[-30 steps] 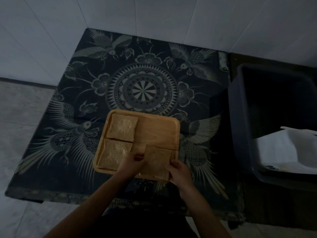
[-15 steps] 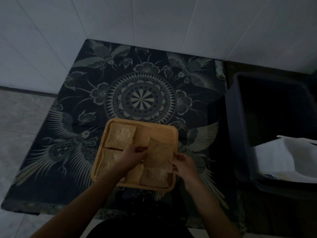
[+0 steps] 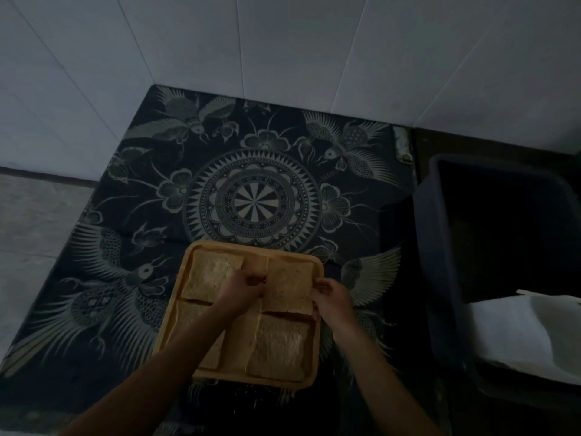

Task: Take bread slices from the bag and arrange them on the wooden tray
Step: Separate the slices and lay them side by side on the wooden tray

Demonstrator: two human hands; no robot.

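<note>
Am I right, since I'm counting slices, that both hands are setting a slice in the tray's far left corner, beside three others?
Not quite: in the head view both hands, left and right, hold the slice at the tray's far right corner. Three other slices are there, as you said.

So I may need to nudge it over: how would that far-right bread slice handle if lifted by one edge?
The far-right bread slice looks thin and soft, so probably floppy. Both hands pinch its sides, suggesting it needs support. Likely light and tearable.
</note>
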